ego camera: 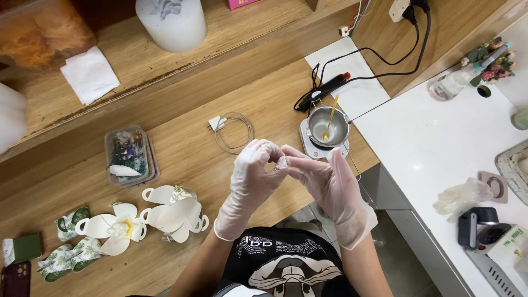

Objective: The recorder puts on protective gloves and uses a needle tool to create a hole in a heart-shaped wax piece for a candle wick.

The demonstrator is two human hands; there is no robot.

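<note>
left hand (pixel 250 173) and right hand (pixel 324 181), in thin translucent gloves, pinch fingers together over the wooden tabletop (pixel 187 159); what they pinch cannot be told.

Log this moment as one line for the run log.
left hand: gloved, fingertips meeting right | right hand: gloved, pinching something too small to tell | metal cup with stick on small hotplate behind

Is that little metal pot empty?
Not empty: the pot holds a yellow stick leaning inside. Whether it holds liquid, cannot tell.
</note>
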